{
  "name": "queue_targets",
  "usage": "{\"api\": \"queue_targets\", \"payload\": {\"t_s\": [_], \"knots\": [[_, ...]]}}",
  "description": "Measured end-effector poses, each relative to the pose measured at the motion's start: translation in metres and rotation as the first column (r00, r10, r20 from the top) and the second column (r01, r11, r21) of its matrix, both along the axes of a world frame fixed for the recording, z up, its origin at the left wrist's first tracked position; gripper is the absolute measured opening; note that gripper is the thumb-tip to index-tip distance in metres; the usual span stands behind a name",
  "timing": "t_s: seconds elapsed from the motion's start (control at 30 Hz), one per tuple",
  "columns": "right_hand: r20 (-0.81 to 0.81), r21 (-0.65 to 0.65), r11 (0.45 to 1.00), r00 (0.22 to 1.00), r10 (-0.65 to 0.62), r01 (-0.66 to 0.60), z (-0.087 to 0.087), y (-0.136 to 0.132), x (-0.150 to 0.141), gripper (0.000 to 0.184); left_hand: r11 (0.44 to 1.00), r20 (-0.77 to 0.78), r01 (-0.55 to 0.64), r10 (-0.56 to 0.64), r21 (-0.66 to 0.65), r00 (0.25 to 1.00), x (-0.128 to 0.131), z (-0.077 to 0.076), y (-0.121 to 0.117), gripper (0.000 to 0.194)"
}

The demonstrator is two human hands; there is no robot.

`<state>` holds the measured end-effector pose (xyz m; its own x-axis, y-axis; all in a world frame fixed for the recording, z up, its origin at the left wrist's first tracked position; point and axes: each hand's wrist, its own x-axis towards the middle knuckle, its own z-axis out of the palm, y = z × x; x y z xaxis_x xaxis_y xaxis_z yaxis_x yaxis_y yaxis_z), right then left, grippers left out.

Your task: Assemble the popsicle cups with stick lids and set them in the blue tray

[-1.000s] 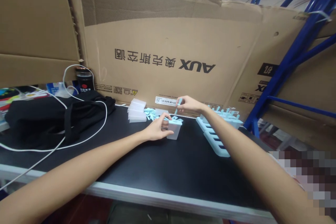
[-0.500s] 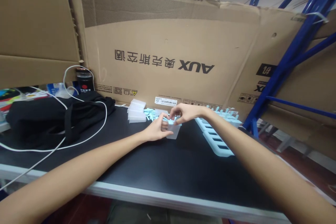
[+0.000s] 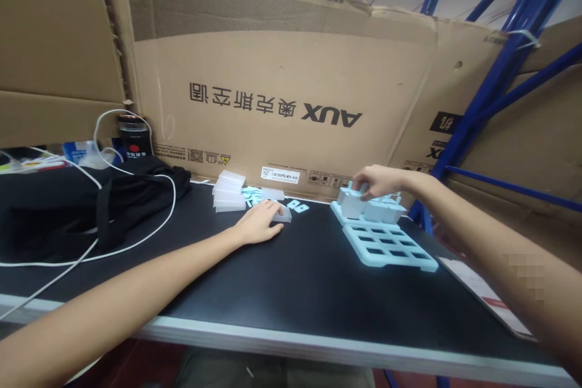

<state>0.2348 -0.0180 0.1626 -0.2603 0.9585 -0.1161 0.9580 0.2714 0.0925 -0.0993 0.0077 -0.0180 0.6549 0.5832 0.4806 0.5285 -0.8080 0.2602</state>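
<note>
The right grip, a bare right hand (image 3: 373, 182) in the head view, looks closed at the top of a capped mould (image 3: 352, 204), fingertips by its upright blue handle. That mould stands in the rear frame (image 3: 337, 214), light blue, on the far right part of the desk (image 3: 318, 291). More capped moulds (image 3: 386, 211) stand just beside it, partly hidden by the hand and forearm. The front frame (image 3: 367, 258) lies flat, nearer the person, its rows of square openings in plain sight.

The left hand (image 3: 260, 224) lies palm down near the middle, fingers over a clear mould (image 3: 285, 214) lying on its side (whether they grip it or only rest on it, I cannot tell).

As for progress, I judge the work to be partway: several moulds are capped and stand in the rear frame. Left apart from these are the mould under the left hand, another loose mould (image 3: 273, 194) behind it, a fanned stack of clear moulds (image 3: 229, 193), a jumbled pile of blue pieces (image 3: 251, 195) and flat blue caps (image 3: 298, 206). How many moulds are capped is hard to count.
</note>
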Motion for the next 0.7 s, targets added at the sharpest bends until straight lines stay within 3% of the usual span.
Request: {"api": "queue_targets", "payload": {"t_s": [0.1,0.2,0.53,0.7], "knots": [[0.050,0.004,0.999,0.997,-0.052,0.052,-0.012,0.007,0.038,0.035,1.000,-0.030,-0.003,0.003,0.009,1.000,0.000,-0.002,0.001,0.021],[0.039,0.015,0.998,0.997,-0.065,0.064,-0.025,0.011,0.052,0.036,1.000,-0.024,0.005,-0.005,-0.003,1.000,0.000,-0.002,0.001,0.021],[-0.011,0.031,0.998,0.998,-0.056,0.056,-0.038,0.018,0.050,0.032,0.999,-0.003,0.040,-0.040,0.011,0.999,0.001,-0.004,0.004,0.020],[-0.009,0.073,0.996,0.998,-0.056,0.057,-0.045,0.015,0.045,0.039,1.000,-0.012,-0.014,0.015,0.016,1.000,0.000,-0.004,0.003,0.026]]}}
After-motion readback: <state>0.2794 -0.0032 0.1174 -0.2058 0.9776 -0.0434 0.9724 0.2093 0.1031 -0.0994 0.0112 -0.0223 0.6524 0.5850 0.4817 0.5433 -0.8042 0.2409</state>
